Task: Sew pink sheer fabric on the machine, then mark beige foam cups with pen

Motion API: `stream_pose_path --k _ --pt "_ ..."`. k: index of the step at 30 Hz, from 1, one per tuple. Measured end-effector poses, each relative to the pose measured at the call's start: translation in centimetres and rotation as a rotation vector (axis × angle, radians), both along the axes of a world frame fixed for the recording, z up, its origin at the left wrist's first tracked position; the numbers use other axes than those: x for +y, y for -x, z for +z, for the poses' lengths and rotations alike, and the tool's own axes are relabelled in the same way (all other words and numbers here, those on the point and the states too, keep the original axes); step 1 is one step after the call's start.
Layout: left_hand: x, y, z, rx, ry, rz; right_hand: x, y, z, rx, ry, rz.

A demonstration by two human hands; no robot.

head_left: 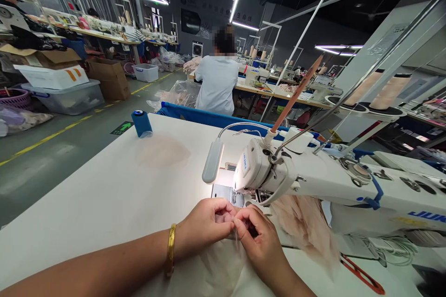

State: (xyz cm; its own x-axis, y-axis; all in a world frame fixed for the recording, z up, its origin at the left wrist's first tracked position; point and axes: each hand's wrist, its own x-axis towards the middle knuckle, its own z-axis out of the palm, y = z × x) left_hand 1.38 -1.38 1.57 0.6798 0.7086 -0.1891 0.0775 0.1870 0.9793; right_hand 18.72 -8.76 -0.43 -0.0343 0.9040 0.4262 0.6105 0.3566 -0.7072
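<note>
Both hands meet just in front of the needle area of a white sewing machine. My left hand, with a gold bangle at the wrist, pinches the edge of a sheer pale fabric. My right hand pinches the same fabric, its fingertips touching those of the left. The fabric hangs from the fingers toward me. Under the machine's arm lies a bunched sheer peach fabric; whether it joins the held piece I cannot tell. A lamp lights the metal needle plate.
On the white table stand a blue thread cone and a small sheer fabric piece. Orange-red snips lie at right. Large thread cones rise behind the machine. A person in a light shirt sits ahead.
</note>
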Motion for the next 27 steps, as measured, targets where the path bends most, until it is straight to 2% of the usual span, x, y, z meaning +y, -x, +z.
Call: stream_pose_path --k 4,6,11,14,16,19,21,24,27 --pt "0.0 0.1 0.2 0.026 0.007 -0.008 0.0 -0.1 -0.1 -0.023 0.004 -0.015" --pt "0.1 0.3 0.3 0.093 -0.073 0.0 0.0 -0.2 -0.2 -0.034 0.017 -0.027" --pt "0.3 0.3 -0.4 0.343 -0.598 0.077 0.4 -0.1 -0.6 -0.104 0.062 -0.058" --pt "0.3 0.0 -1.0 0.53 -0.78 0.089 1.0 0.1 -1.0 -0.206 0.069 -0.108" --pt "0.3 -0.2 -1.3 0.585 -0.859 0.093 1.4 0.2 -1.3 -0.265 0.076 -0.148" --pt "0.2 -0.1 -1.6 0.577 -1.0 0.158 1.9 0.2 -1.7 -0.309 0.083 -0.199" --pt "0.2 0.0 -1.8 0.535 -1.169 0.185 2.0 0.1 -2.0 -0.319 0.077 -0.211" --pt "0.4 0.3 -2.4 0.419 -1.427 0.077 1.9 -0.2 -2.3 -0.304 0.063 -0.22" --pt "0.8 0.5 -3.0 0.348 -1.488 -0.038 1.7 -0.6 -2.4 -0.289 0.062 -0.201"
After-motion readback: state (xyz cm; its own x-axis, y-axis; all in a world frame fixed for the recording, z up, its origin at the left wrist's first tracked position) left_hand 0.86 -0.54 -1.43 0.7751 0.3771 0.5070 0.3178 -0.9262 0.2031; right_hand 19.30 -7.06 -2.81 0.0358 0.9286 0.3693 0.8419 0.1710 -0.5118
